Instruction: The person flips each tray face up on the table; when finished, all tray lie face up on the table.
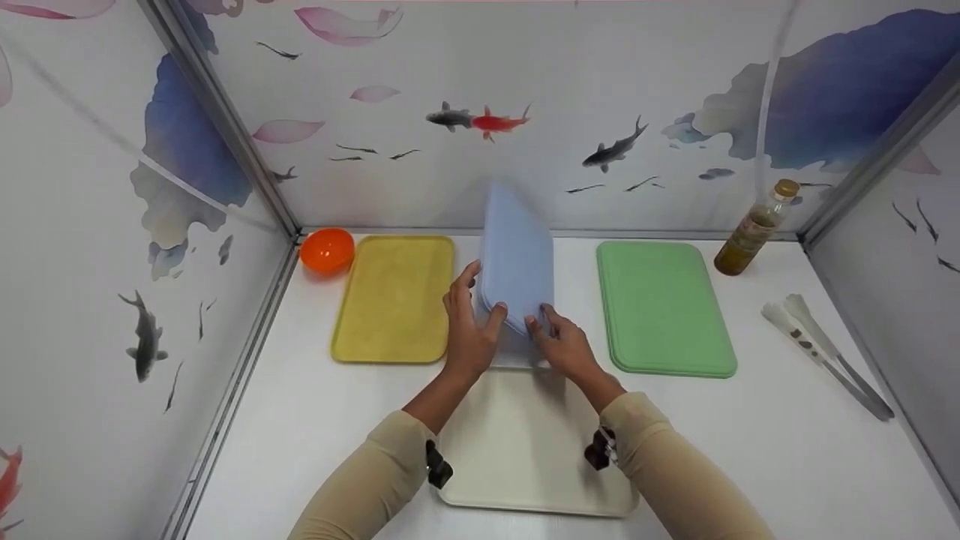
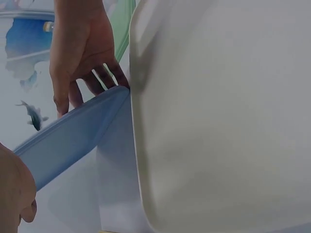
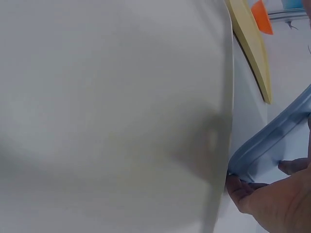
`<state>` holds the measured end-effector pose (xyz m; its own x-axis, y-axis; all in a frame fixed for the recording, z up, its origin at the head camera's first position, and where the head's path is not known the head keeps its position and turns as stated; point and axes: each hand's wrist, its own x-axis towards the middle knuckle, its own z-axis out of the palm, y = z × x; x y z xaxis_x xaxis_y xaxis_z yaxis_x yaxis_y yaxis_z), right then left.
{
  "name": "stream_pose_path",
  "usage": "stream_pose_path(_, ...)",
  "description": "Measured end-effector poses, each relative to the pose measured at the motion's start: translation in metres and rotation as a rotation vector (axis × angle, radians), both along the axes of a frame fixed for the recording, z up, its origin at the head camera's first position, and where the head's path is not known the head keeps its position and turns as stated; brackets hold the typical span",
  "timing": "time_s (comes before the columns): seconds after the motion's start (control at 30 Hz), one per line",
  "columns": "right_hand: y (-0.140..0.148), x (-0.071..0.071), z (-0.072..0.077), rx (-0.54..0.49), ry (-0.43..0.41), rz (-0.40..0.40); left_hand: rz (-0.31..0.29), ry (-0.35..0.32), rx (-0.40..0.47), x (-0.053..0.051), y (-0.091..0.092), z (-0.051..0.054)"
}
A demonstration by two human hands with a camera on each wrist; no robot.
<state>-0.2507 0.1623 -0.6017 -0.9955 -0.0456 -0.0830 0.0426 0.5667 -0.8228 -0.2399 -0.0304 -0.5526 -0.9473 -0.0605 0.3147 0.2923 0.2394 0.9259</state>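
Note:
A blue tray (image 1: 517,262), which looks like more than one stacked, stands tilted up on edge behind the cream tray (image 1: 540,450). The left hand (image 1: 472,330) holds its left side, thumb on the near edge. At the lower right corner, the right hand (image 1: 566,345) pinches the tray between thumb and fingers. In the left wrist view the blue tray (image 2: 73,141) slants between the left hand (image 2: 14,189) and the right hand (image 2: 85,58). The right wrist view shows the right hand (image 3: 277,199) at a corner of the blue tray (image 3: 272,136).
A yellow tray (image 1: 397,300) and an orange bowl (image 1: 327,251) are at the left. To the right lie a green tray (image 1: 664,307) and tongs (image 1: 832,356), with an oil bottle (image 1: 754,229) at the back right. Patterned walls enclose the table.

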Motion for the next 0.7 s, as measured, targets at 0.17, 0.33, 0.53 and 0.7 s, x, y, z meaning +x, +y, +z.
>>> stream_pose_path(0.17,-0.001,0.0,-0.001,-0.051,-0.018,0.0,-0.029,0.043,-0.007,0.002,0.004,0.005)
stream_pose_path(0.33,-0.004,0.0,0.001,-0.1,0.001,-0.006,-0.059,0.092,-0.02,0.003,0.009,0.009)
stream_pose_path(0.53,-0.009,0.0,0.004,-0.145,0.011,-0.013,-0.096,0.092,-0.027,0.006,0.014,0.014)
stream_pose_path(0.7,-0.01,0.0,0.006,-0.162,-0.002,-0.011,-0.113,0.097,-0.032,0.008,0.019,0.016)
